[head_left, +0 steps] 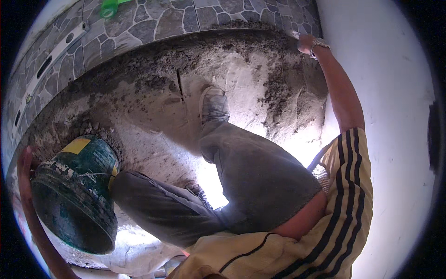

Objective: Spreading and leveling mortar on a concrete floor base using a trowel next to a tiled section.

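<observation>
My right hand [306,44] is at the right end of the grey stone-pattern tiles [162,21], beside the white wall [381,139], closed on a small pale object too small to name at the tiles' lower edge. My left hand [25,156] is at the far left, beside a dirty dark green bucket [76,195] that lies tipped with its mouth toward me; its fingers are too unclear to read. A rough, dusty cement floor [241,69] with dark crumbs along the tile edge spreads under me.
A long silver level [60,51] runs along the tiles at upper left. A green plastic item [109,8] is at the top edge. My bent legs and shoes [213,102] occupy the middle. A thin dark strip [180,86] lies on the cement.
</observation>
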Demonstrator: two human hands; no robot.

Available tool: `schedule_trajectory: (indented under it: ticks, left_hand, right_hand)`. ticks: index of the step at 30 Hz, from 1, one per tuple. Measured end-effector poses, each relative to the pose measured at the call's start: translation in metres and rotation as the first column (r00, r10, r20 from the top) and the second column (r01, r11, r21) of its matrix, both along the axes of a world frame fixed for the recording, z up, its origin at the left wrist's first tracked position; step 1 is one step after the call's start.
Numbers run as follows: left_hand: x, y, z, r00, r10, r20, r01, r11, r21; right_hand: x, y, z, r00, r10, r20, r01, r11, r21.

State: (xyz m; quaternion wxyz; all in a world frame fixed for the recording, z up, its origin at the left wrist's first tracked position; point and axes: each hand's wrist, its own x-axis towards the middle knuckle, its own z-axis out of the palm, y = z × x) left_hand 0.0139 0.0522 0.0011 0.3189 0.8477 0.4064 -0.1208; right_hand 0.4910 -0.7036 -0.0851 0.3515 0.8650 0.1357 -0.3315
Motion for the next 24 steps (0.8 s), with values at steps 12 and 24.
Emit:
schedule_trajectory:
  ticks: [12,24]
  left_hand:
    - [0.008,-0.021,0.009,0.999,-0.042,-0.009,0.042,0.999,-0.030]
    - [-0.006,-0.002,-0.007,0.990,0.022,0.137,-0.029,0.998,0.047]
  right_hand:
    - [-0.032,0.036,0.022,0.986,-0.144,0.083,0.132,0.982,0.134]
    - [-0.141,0.034,0.048,0.961,-0.275,-0.012,0.197,0.657,0.728]
